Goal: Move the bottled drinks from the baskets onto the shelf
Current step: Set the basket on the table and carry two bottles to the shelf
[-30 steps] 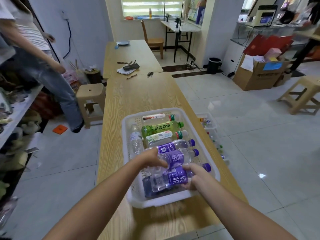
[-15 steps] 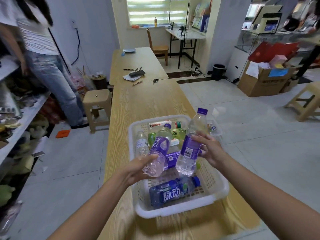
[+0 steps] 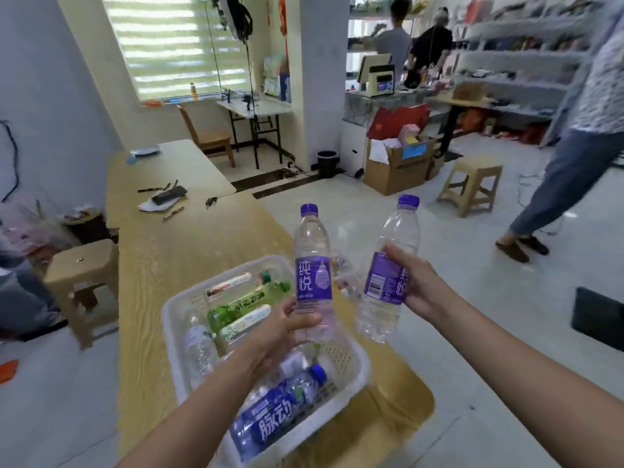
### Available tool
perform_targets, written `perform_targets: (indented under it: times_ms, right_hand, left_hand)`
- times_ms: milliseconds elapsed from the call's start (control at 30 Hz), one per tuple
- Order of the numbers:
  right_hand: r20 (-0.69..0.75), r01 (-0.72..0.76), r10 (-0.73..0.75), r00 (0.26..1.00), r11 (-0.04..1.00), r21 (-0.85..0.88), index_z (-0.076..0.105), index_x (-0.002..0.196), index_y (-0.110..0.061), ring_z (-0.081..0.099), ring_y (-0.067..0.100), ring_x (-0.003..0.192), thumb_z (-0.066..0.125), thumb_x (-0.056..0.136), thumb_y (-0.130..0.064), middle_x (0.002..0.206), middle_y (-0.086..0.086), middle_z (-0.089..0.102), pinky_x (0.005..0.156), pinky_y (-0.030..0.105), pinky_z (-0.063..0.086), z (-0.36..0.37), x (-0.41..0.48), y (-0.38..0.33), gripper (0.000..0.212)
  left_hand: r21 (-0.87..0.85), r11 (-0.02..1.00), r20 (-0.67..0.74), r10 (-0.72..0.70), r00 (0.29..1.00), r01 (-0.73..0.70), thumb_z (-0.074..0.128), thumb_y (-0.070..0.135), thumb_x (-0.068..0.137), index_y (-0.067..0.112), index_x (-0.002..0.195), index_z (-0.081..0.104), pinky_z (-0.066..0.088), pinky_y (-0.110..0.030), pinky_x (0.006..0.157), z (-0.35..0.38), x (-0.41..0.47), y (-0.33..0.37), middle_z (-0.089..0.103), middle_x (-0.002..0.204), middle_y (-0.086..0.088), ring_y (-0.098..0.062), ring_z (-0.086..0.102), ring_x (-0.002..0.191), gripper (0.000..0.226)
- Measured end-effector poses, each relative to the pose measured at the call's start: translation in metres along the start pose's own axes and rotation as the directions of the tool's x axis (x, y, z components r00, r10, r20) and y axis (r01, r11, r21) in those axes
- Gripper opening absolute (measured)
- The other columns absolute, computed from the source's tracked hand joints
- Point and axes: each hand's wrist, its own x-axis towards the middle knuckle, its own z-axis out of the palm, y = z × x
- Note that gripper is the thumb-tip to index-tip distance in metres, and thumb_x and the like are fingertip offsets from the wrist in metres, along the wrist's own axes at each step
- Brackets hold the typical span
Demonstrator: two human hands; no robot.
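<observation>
Left hand (image 3: pixel 280 332) clamped on upright bottle (image 3: pixel 312 275); right hand (image 3: pixel 422 288) clamped on tilted bottle (image 3: pixel 381 282); both clear, purple-capped, purple-labelled.

Upright purple bottle (image 3: pixel 312 275): clear, purple cap and label, held in left hand (image 3: pixel 280 332) over white basket (image 3: pixel 170 319) on desk (image 3: pixel 162 251). Tilted purple bottle (image 3: pixel 388 275): same kind, in right hand (image 3: pixel 418 288), just right of it. Lying flat in basket: blue bottle (image 3: pixel 277 420), green bottle (image 3: pixel 243 307), clear bottle (image 3: pixel 199 346).

It looked like a small shop: long white wall shelves (image 3: pixel 516 59) crowded with goods (too blurred to name) at two o'clock, a beige till screen (image 3: pixel 373 70) at one o'clock.
</observation>
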Motion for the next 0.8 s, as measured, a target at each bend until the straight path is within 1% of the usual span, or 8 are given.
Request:
perform_targets:
  times_ms: [200,267,367,433,533,567,667,800]
  right_hand:
    - [-0.275,0.258,-0.256,0.927,0.966,-0.027,0.059,0.095,-0.014,0.064,0.012,0.068,0.076,0.063,-0.027,0.084,0.004,0.063,0.063,0.027,0.055,-0.076,-0.063,-0.033,0.039]
    - [-0.402,0.32,-0.318,0.859,0.945,-0.064,0.057,0.093,-0.015,0.063,0.008,0.064,0.078,0.056,-0.029,0.078,-0.001,0.064,0.061,0.024,0.053,-0.1,-0.097,-0.037,0.045]
    - [-0.597,0.406,-0.376,0.709,0.909,-0.089,0.056,0.094,-0.014,0.064,0.007,0.06,0.073,0.069,-0.022,0.077,-0.001,0.064,0.057,0.022,0.053,-0.13,-0.159,-0.04,0.031]
    - [-0.706,0.452,-0.397,0.587,0.884,-0.121,0.057,0.092,-0.014,0.064,0.007,0.06,0.071,0.072,-0.018,0.077,0.0,0.064,0.056,0.023,0.053,-0.146,-0.209,-0.038,0.025]
    - [-0.819,0.5,-0.413,0.399,0.846,-0.184,0.056,0.108,-0.01,0.064,0.012,0.069,0.082,0.055,-0.029,0.09,0.006,0.062,0.063,0.028,0.052,-0.159,-0.288,-0.028,0.062]
    - [-0.849,0.522,-0.415,0.328,0.828,-0.203,0.055,0.11,-0.01,0.063,0.013,0.07,0.083,0.057,-0.029,0.091,0.007,0.061,0.064,0.028,0.052,-0.16,-0.316,-0.022,0.063]
    - [-0.907,0.561,-0.406,0.112,0.779,-0.279,0.055,0.099,-0.013,0.061,0.015,0.072,0.071,0.076,-0.015,0.088,0.007,0.061,0.067,0.028,0.052,-0.16,-0.399,0.003,0.028]
    - [-0.935,0.589,-0.335,-0.119,0.734,-0.338,0.05,0.107,-0.01,0.064,0.019,0.074,0.075,0.067,-0.019,0.092,0.01,0.061,0.063,0.03,0.054,-0.143,-0.501,0.043,0.049]
  left_hand:
    - [0.134,0.991,0.324,-0.04,0.945,-0.003,0.082,0.008,0.056,0.001,0.128,0.053,0.055,-0.042,0.079,0.091,0.057,-0.002,0.063,0.119,-0.024,-0.037,0.063,0.104,0.077]
    - [0.187,0.982,0.436,-0.083,0.896,0.0,0.082,0.008,0.054,-0.001,0.125,0.053,0.055,-0.04,0.074,0.124,0.07,-0.01,0.063,0.116,-0.027,-0.039,0.063,0.1,0.078]
    - [0.28,0.96,0.59,-0.178,0.788,0.007,0.085,0.009,0.049,-0.004,0.126,0.05,0.054,-0.039,0.073,0.179,0.074,-0.029,0.063,0.114,-0.028,-0.038,0.063,0.097,0.086]
    - [0.33,0.944,0.68,-0.245,0.691,0.01,0.086,0.01,0.048,-0.004,0.126,0.049,0.054,-0.04,0.074,0.219,0.064,-0.046,0.064,0.113,-0.027,-0.036,0.064,0.096,0.087]
    - [0.381,0.925,0.794,-0.332,0.508,0.009,0.085,0.01,0.049,0.001,0.125,0.051,0.052,-0.045,0.082,0.276,0.03,-0.075,0.065,0.113,-0.022,-0.034,0.064,0.098,0.083]
    - [0.398,0.917,0.821,-0.361,0.442,0.008,0.085,0.009,0.051,0.003,0.127,0.05,0.051,-0.046,0.085,0.294,0.016,-0.086,0.065,0.116,-0.022,-0.034,0.063,0.1,0.084]
    - [0.461,0.887,0.864,-0.443,0.239,-0.022,0.085,0.005,0.053,0.004,0.131,0.047,0.05,-0.047,0.089,0.344,-0.033,-0.122,0.064,0.119,-0.02,-0.034,0.063,0.103,0.086]
    - [0.508,0.857,0.86,-0.51,0.002,-0.086,0.082,-0.002,0.058,0.011,0.133,0.046,0.048,-0.051,0.097,0.398,-0.113,-0.167,0.064,0.122,-0.016,-0.033,0.062,0.111,0.084]
